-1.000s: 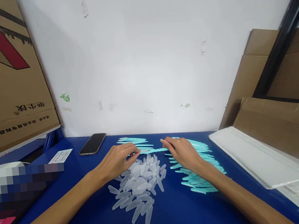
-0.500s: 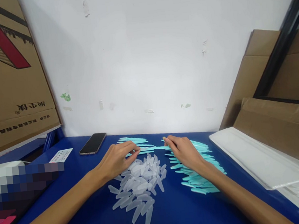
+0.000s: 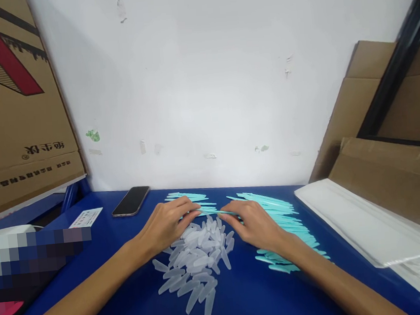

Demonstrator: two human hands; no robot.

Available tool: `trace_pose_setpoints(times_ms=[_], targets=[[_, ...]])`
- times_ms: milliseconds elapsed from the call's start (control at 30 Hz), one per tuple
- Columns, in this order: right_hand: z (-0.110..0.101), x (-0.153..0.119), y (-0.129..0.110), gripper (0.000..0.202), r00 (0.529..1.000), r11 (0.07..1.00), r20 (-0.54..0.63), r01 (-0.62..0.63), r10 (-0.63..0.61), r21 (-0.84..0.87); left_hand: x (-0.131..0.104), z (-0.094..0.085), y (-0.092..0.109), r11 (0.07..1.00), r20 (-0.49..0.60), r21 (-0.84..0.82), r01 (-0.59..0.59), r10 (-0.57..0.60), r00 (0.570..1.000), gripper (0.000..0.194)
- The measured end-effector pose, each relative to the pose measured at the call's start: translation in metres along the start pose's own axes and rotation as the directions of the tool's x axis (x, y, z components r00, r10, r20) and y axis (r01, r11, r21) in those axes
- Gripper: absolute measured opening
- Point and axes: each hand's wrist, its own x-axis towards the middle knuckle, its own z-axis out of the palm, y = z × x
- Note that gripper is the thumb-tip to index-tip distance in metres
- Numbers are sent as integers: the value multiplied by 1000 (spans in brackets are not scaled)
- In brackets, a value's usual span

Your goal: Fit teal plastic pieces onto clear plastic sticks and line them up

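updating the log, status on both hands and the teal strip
Left hand and right hand pinching one teal strip. Translucent blade-shaped pieces heaped close by. Nothing visibly blocking.

Soft, bright light washes the wall [image 3: 202,79] beyond the hands [image 3: 257,222], while glare streaks the white plastic stack [image 3: 357,222] to their right, wide-angle distortion stretches the edges and pixelation obscures a patch to their left.
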Motion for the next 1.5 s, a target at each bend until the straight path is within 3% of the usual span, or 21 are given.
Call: trace_pose_setpoints(times_ms=[233, 367, 533, 633, 767, 933, 1233, 1500], targets=[[2, 0, -2, 41, 997, 998, -52, 58, -59, -33, 5, -8, 12, 977, 16, -172, 122, -121, 993, 24], [0, 2, -4, 38, 997, 996, -37, 59, -61, -65, 5, -9, 11, 987, 41, -115, 114, -110, 993, 21], [0, 8, -11, 37, 999, 970, 8, 41, -41, -239, 3, -8, -8, 988, 108, 14, 152, -153, 982, 21], [-6, 9, -5, 38, 998, 947, -52, 24, -43, -321, 2, -13, -23, 967, 137, 44, 249, -253, 958, 22], [-19, 6, 20, 39, 997, 929, -82, -38, 9, -368, -1, -20, -38, 926, 237, 26, 376, -371, 898, 25], [-28, 5, 43, 42, 995, 907, -76, -88, 63, -411, -5, -16, -44, 907, 369, -40, 420, -378, 849, 30], [-30, 5, 36, 44, 996, 916, -47, -83, 70, -393, -10, -7, -46, 922, 312, 78, 380, -385, 869, 28], [-34, 4, 43, 41, 996, 909, -54, -89, 73, -408, -9, -5, -50, 940, 260, 36, 341, -338, 905, 31]])
